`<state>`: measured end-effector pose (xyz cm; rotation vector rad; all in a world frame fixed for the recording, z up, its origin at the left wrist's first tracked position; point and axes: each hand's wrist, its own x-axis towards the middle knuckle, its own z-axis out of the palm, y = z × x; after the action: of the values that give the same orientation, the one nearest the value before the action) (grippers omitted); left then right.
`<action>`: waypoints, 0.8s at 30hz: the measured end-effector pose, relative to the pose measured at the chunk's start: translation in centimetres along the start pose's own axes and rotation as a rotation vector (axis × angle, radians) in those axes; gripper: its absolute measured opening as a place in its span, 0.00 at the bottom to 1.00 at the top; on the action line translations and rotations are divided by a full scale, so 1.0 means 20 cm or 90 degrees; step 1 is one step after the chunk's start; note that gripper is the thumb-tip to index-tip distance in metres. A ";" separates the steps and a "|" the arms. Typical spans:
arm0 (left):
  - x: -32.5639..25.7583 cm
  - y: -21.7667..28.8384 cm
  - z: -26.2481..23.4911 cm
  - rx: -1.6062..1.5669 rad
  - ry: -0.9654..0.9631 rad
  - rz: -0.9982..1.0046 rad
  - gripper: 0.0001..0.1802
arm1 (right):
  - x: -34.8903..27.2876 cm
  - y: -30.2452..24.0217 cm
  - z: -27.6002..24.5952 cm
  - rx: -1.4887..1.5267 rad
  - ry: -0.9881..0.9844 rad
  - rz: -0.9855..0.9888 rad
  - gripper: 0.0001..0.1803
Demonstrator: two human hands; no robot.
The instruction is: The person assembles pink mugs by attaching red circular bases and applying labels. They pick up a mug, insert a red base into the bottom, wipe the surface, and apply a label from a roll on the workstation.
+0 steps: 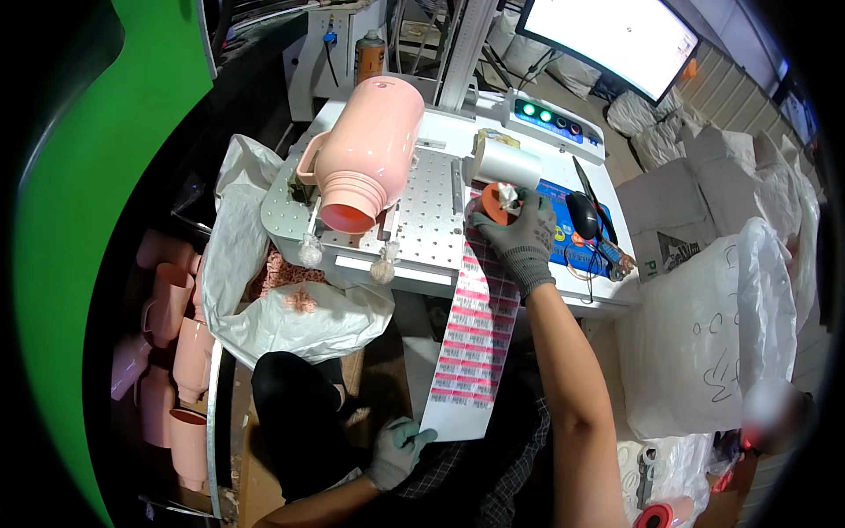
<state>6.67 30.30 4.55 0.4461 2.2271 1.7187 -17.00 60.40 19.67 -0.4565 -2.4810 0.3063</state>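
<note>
Here, a label sheet [475, 339] slopes from the table [422, 280] down toward the person's lap. The gloved left hand [398, 453] pinches its lower left corner; the gloved right hand [521, 236] grasps an orange disc [491, 209] over the sheet's upper end. Just beyond lies a white roll [508, 165]. To the left, a pink jug [378, 123] lies on a perforated plate [433, 207], mouth toward the person. A mouse [581, 214] sits to the right, on a blue mat [558, 195].
</note>
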 end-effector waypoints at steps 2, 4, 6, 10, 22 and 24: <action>-0.06 0.01 -0.02 -0.002 -0.040 -0.051 0.08 | 0.01 0.00 -0.02 0.048 0.052 -0.001 0.43; -0.05 0.03 -0.02 -0.013 -0.057 -0.063 0.10 | 0.05 0.05 -0.01 0.045 0.040 0.008 0.43; -0.04 0.03 -0.02 0.028 -0.060 -0.024 0.13 | 0.03 0.11 0.00 0.033 -0.019 0.000 0.46; 0.09 -0.13 0.04 0.056 -0.053 -0.141 0.16 | -0.14 0.01 -0.12 -0.020 0.145 -0.179 0.40; 0.46 0.19 -0.47 0.230 0.100 0.163 0.43 | -1.14 0.07 0.31 -0.054 -0.651 -0.171 0.52; 0.26 0.22 -0.91 0.525 0.406 0.401 0.14 | -1.06 -0.01 0.32 0.030 -0.618 -0.161 0.50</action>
<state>-5.32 17.54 13.12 0.9603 3.5499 1.1496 -4.61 51.25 3.78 0.0799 -3.4061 0.5819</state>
